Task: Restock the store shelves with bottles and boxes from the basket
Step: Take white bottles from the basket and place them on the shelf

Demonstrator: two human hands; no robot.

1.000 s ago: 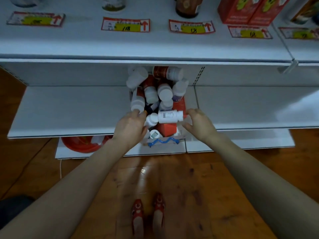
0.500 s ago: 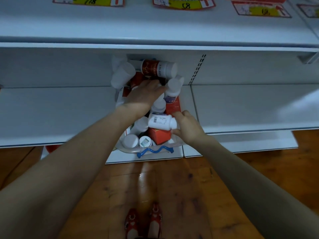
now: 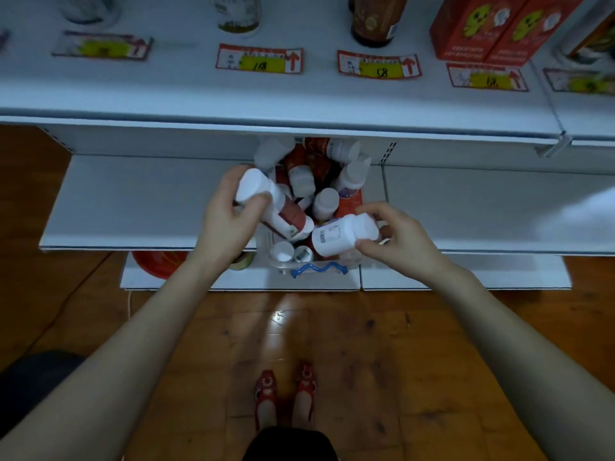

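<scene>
Fingers of the left hand (image 3: 229, 224) curl round a white bottle with a red label (image 3: 283, 209), thumb across its neck. The bottle slants with its cap up and to the left, above the left side of the basket (image 3: 266, 242). The right hand (image 3: 399, 242) grips a plain white bottle with a barcode (image 3: 339, 236) by its cap end, fingertips over the top and thumb below. That bottle lies sideways over the front right corner of the basket. The two held bottles come close to each other near the middle, though I cannot tell whether they touch.

Below them the clear basket holds a jumble of more white bottles (image 3: 324, 202), some upright and some leaning, with a red box (image 3: 351, 202) among them. A blue wavy handle (image 3: 317, 269) runs along its near edge. The basket stands at the joint between two boards of the white middle shelf (image 3: 139, 201).

Above, the upper shelf (image 3: 299, 98) carries price tags (image 3: 259, 59), a jar (image 3: 238, 18), a dark brown bottle (image 3: 376, 24) and red cartons (image 3: 482, 31). A red round thing (image 3: 159, 262) shows under the middle shelf at the left. Red shoes (image 3: 286, 390) stand on the wooden floor (image 3: 366, 344).
</scene>
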